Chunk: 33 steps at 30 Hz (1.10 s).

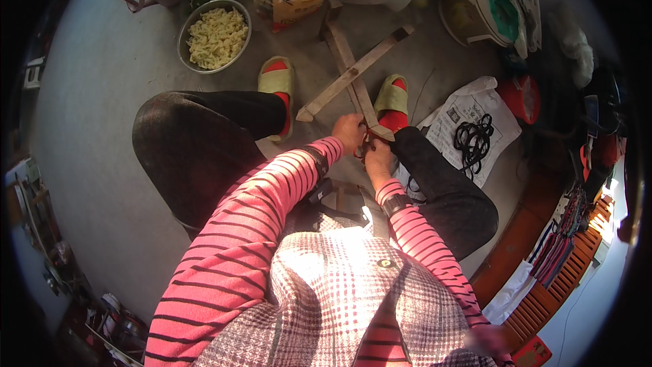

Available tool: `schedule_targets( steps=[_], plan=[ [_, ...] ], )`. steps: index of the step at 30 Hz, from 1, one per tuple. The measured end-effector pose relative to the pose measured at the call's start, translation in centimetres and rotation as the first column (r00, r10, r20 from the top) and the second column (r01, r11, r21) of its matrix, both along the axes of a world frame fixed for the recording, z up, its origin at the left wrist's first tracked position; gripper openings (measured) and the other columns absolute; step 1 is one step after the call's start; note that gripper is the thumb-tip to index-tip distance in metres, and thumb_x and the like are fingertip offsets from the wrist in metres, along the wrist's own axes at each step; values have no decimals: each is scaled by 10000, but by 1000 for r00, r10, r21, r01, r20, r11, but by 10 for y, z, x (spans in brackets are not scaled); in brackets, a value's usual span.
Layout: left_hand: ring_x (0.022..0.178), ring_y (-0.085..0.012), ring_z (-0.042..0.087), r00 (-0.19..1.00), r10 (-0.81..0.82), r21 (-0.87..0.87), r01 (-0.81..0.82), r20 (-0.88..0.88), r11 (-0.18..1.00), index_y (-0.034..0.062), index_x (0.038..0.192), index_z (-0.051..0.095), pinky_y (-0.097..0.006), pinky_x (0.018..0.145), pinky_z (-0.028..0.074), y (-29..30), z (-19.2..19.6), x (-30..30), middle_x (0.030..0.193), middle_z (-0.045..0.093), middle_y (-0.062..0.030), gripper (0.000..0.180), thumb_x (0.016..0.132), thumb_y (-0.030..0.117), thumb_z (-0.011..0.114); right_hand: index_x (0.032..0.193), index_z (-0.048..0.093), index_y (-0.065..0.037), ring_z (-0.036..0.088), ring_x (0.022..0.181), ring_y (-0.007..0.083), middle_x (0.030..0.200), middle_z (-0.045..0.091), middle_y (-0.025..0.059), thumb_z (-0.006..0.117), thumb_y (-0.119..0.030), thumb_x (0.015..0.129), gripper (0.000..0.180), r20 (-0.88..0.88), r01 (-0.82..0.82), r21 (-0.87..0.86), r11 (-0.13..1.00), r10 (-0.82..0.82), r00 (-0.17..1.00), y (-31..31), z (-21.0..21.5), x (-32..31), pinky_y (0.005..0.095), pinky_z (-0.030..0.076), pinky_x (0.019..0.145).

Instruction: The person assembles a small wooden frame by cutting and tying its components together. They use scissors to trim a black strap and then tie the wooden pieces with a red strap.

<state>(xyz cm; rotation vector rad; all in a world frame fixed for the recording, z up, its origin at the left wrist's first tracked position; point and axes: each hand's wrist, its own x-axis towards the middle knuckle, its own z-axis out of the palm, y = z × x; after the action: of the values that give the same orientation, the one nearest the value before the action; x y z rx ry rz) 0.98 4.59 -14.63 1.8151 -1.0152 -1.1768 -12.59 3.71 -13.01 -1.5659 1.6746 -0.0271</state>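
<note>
Between my feet stands a wooden frame of two crossed bars (354, 75), its near end reaching my hands. My left hand (350, 132) is closed beside that end, fingers curled inward. Just nearer to me, my right hand (378, 161) is closed too, its fingertips almost meeting the left ones. A small dark red piece (360, 152) shows between the hands; its kind is too small to tell. What each hand grips is hidden by the fingers. To the right, a loose bundle of black cord (473, 141) lies on a white printed sack (499, 129).
At the far left sits a metal bowl (180, 47) of pale yellow pieces. Beside it stands an open bag (292, 5) with dark strips inside. A bucket (456, 17) with bags and a red container (521, 98) are at the right. My slippered feet flank the frame.
</note>
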Motion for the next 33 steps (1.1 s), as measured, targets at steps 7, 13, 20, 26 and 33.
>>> schedule_targets(
  steps=[7,13,20,26,33],
  plan=[
    [764,-389,655,998,-62,100,60,20,993,-16,941,647,-435,699,524,-1,-4,12,862,659,-233,202,804,120,590,903,646,-23,660,808,351,831,681,173,612,-104,836,110,139,-8,77,997,-3,990,2,20,14,410,501,747],
    [845,-407,639,986,-98,47,92,139,995,-1,917,651,-462,759,511,-2,14,18,856,660,-227,194,809,142,577,887,620,-3,657,747,341,760,652,191,593,-95,854,102,185,-162,-159,974,190,964,3,28,21,425,500,707],
    [885,-403,622,899,-222,47,221,378,974,19,908,606,-487,764,502,-16,83,29,914,649,-210,178,805,164,596,846,594,0,648,600,354,705,650,195,585,-122,860,123,82,-208,-105,972,217,973,3,15,32,421,512,571],
    [1008,-394,587,570,-248,190,160,784,969,26,1102,486,-466,841,497,5,119,90,1101,573,-177,419,766,207,659,837,618,4,652,757,428,789,662,226,567,-148,864,163,149,12,186,982,-40,988,6,26,40,480,519,679],
    [930,-383,663,690,-489,378,323,534,868,-6,1022,600,-456,809,537,32,85,108,958,675,-234,249,815,132,603,828,632,-6,623,908,427,901,655,238,584,-152,842,154,96,-122,-167,978,139,986,1,13,38,487,490,792]
  ],
)
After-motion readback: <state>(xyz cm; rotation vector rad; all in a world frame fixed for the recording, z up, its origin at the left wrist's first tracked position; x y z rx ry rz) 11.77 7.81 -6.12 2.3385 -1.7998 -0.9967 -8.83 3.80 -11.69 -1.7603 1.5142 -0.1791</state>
